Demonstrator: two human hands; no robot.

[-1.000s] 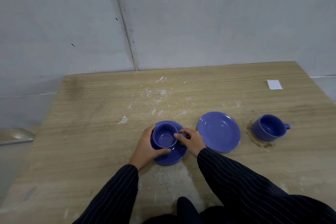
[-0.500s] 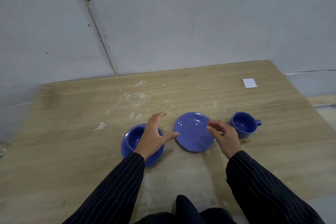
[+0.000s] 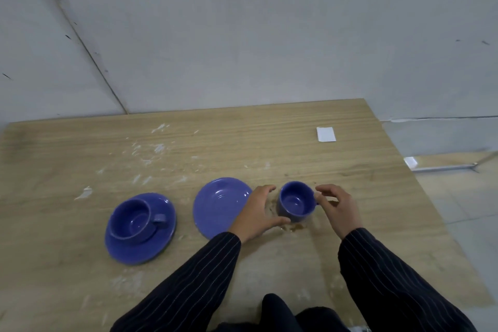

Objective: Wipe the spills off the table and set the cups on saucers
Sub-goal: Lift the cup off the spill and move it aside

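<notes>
A blue cup [image 3: 132, 219] stands on a blue saucer [image 3: 140, 248] at the left of the wooden table [image 3: 269, 143]. An empty blue saucer [image 3: 218, 202] lies to its right. A second blue cup [image 3: 295, 202] stands on the bare table in a brown spill [image 3: 293, 227]. My left hand [image 3: 258, 213] sits against this cup's left side, fingers spread, with the thumb by its base. My right hand [image 3: 336, 205] is at the cup's right side, and its curled fingertips pinch the mostly hidden handle.
White flecks and smears [image 3: 151, 153] are scattered over the table's middle and left. A small white card [image 3: 326, 134] lies at the far right. The table's right edge [image 3: 431, 197] drops to a tiled floor. A grey wall stands close behind.
Both hands left the cup on the left saucer and moved right. They now bracket the second cup. The view has also swung to the right.
</notes>
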